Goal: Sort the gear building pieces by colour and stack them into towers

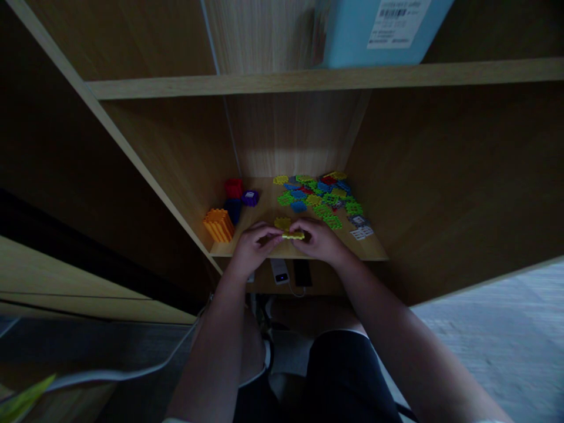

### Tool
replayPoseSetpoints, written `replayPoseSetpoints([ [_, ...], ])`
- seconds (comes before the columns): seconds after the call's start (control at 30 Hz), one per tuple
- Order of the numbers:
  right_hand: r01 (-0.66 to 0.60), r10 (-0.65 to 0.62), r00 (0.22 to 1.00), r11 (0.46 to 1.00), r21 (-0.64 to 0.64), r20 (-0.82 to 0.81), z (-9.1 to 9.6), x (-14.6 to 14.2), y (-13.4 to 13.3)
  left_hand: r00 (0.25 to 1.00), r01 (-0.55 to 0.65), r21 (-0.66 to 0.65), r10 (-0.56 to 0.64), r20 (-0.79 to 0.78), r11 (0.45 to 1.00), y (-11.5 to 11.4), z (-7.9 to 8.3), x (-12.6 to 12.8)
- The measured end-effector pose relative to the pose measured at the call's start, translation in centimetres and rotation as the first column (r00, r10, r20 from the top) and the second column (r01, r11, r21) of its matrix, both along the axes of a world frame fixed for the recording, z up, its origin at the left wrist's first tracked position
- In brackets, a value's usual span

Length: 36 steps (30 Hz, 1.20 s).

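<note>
My left hand and my right hand meet at the front of a low wooden shelf. Between their pinched fingers they hold a flat yellow plastic tile. Another yellow tile lies on the shelf just behind it. Further back spreads a pile of loose interlocking tiles in green, blue, yellow and red. Two grey and white tiles lie at the right of the pile.
A stack of orange tiles stands at the shelf's left front, with red, dark blue and purple stacks behind it. A light blue box sits on the upper shelf. Small devices and a cable lie below the shelf edge.
</note>
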State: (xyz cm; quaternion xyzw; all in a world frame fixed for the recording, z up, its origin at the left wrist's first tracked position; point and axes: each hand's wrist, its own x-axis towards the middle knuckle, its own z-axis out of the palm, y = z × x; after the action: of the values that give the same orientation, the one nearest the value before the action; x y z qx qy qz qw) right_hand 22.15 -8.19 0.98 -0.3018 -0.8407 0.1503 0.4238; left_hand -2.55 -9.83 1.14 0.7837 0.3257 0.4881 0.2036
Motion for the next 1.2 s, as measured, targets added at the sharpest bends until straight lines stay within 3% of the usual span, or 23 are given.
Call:
replayPoseSetpoints([
  [0.4, 0.036, -0.037, 0.999, 0.999, 0.019, 0.013, -0.15, -0.06, -0.04, 0.999, 0.037, 0.050, -0.039, 0.034, 0.998, -0.07, -0.12, -0.04],
  [0.73, 0.048, -0.036, 0.996, 0.985, 0.163, -0.077, 0.58, -0.26, -0.46, 0.992, -0.121, -0.005, 0.121, -0.025, 0.993, 0.07, -0.68, 0.11],
  [0.97, 0.020, -0.026, 0.999, 0.969, 0.246, 0.024, 0.26, -0.12, -0.45, 0.991, -0.105, 0.006, 0.105, -0.085, 0.994, 0.07, -0.08, -0.04],
  [1.2, 0.034, -0.042, 0.999, 0.975, 0.218, 0.032, 0.36, -0.19, -0.59, 0.992, -0.099, 0.007, 0.099, -0.077, 0.995, 0.17, -0.34, 0.02],
])
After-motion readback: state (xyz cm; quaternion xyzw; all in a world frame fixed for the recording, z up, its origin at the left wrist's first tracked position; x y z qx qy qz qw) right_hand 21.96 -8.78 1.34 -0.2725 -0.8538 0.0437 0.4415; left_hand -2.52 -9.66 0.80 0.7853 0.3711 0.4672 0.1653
